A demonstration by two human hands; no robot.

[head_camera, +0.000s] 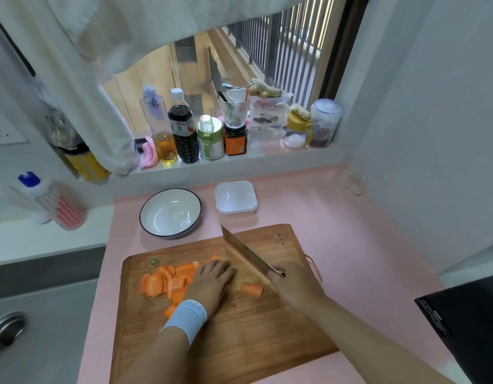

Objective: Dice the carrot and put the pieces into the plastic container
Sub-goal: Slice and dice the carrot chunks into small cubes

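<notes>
While the right hand (292,284) has its fingers wrapped tight round the handle of the knife (245,252), the blade slants down onto the cutting board (253,336), just beside the left hand (212,278). The left hand lies on top of the carrot pieces (167,281), with its fingers bent down and close together. I cannot tell if they pinch a piece or only press.

That worries me most. The fingertips are right next to the sharp edge, so a slip of the blade could cut them. One loose chunk (252,289) sits alone on the board between the two hands, and I think it could roll when it is chopped. Pieces at the near edge of the pile could get pushed off the board onto the pink tabletop (350,231).

The plastic container (235,199) stands open behind the board, with no carrot in it, apart from the pile. A white bowl (170,213) stands near it on the left, so pieces could land in the wrong dish. I see nothing in the way between board and container. Bottles and jars (184,134) stand on the window sill behind.
</notes>
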